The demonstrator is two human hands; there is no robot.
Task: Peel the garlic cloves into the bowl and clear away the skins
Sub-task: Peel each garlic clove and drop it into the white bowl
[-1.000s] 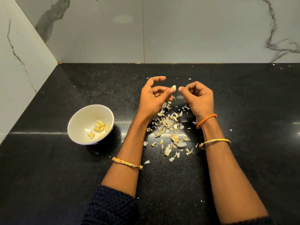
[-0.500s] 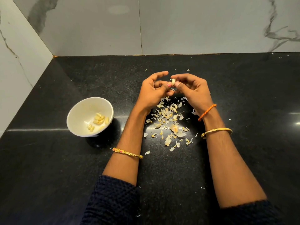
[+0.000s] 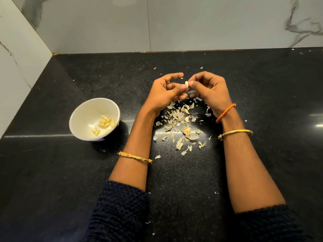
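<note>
A small pale garlic clove [image 3: 186,84] is pinched between the fingertips of both hands above the black counter. My left hand [image 3: 166,92] holds it from the left with thumb and fingers, index finger stretched out above. My right hand [image 3: 208,90] pinches it from the right, fingers curled. Below the hands lies a scattered pile of garlic skins [image 3: 181,125]. A white bowl [image 3: 83,116] stands to the left, tilted, with several peeled cloves [image 3: 104,122] inside.
The black granite counter [image 3: 52,172] meets marble walls at the back [image 3: 174,23] and left [image 3: 17,58]. Stray skin flecks [image 3: 201,67] lie beyond the hands and near my sleeves at the front.
The hands, apart a second ago with the clove in my left fingers, have come together, and both now pinch the clove. The view has shifted slightly.
</note>
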